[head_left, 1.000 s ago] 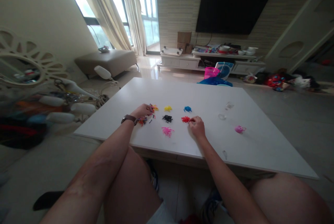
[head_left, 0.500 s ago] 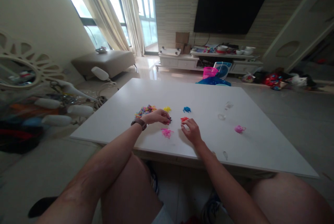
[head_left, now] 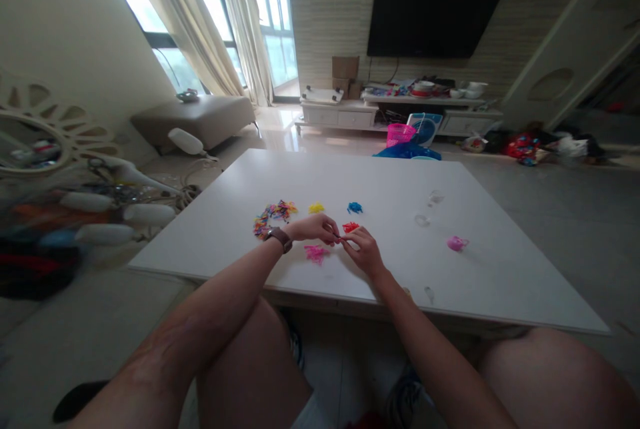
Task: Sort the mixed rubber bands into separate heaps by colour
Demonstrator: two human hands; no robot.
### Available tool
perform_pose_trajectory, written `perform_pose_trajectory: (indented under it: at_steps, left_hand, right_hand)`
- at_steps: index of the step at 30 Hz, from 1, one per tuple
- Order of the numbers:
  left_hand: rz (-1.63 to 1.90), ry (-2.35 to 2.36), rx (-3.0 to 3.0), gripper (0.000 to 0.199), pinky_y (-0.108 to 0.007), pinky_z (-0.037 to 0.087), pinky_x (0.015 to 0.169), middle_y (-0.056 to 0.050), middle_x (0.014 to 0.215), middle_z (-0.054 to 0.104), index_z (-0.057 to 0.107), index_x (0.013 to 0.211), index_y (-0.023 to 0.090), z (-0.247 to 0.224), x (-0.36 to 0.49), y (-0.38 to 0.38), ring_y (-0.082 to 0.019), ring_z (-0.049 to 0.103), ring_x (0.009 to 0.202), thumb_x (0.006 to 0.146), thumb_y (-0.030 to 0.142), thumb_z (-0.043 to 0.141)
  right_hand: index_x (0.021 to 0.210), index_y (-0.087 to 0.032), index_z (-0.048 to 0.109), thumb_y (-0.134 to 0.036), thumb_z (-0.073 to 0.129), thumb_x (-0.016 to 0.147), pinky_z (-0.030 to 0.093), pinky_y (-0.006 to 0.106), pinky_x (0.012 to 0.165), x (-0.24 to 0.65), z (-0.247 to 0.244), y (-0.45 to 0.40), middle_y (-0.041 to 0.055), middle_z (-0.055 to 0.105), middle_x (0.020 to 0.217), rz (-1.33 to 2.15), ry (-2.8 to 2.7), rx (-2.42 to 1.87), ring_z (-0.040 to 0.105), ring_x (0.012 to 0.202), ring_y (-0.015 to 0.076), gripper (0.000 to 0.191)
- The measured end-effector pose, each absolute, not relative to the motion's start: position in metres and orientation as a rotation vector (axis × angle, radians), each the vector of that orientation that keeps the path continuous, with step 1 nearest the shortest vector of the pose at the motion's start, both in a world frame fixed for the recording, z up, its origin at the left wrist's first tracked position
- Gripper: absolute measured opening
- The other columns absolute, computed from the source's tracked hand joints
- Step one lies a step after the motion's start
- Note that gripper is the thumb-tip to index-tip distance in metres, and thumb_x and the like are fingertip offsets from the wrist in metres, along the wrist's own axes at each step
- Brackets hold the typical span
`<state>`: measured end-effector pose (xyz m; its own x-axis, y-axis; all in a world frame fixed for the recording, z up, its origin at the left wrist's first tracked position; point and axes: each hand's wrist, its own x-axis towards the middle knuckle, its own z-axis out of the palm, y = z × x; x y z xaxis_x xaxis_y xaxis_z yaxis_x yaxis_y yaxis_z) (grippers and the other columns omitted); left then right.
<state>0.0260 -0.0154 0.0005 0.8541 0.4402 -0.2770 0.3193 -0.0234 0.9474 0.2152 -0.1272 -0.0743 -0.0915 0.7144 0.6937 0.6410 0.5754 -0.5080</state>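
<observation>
Red pieces (head_left: 351,226) lie heaped just beyond the fingers of the right hand (head_left: 367,254), the nearer one, showing no single long axis. The left hand (head_left: 316,228) is leftward, the two hands' fingertips close together; whether they're clamped on something small, I can't tell from here. Pink pieces (head_left: 315,254) lie nearer the edge of the table (head_left: 400,179).

Dark brown wristwatch (head_left: 281,239), pale shorts (head_left: 308,414)

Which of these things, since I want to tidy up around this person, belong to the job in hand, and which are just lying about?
Likely in the job:
mixed-colour pile
red pile, by the right hand
yellow pile
blue pile
pink pile
white table

Seemingly just lying about:
pink basket
cardboard boxes
small pink object on the table, untouched
</observation>
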Motion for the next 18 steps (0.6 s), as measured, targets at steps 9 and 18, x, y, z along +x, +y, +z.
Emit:
perform_pose_trajectory:
  at_steps: [9,18]
  left_hand:
    - [0.128,0.662,1.627,0.034,-0.025,0.057,0.068,-0.012,0.084,0.078,0.074,0.086,0.011,-0.003,0.015,-0.008,-0.015,0.072,0.071,0.065,0.032,0.09]
    - [0.147,0.697,1.611,0.036,-0.025,0.057,0.068,-0.01,0.079,0.077,0.074,0.084,0.01,-0.002,0.005,-0.008,-0.015,0.071,0.067,0.061,0.033,0.092]
  right_hand:
    - [0.077,-0.022,0.064,-0.021,0.061,0.088,0.045,0.038,0.082,0.225,-0.077,-0.123,0.0044,0.066,0.079,-0.114,-1.455,-1.434,0.055,0.083,0.0237,0.012]
    - [0.083,-0.02,0.075,-0.032,0.062,0.09,0.042,0.038,0.086,0.234,-0.087,-0.106,0.0084,0.067,0.087,-0.065,-1.252,-1.725,0.053,0.089,0.0265,0.018]
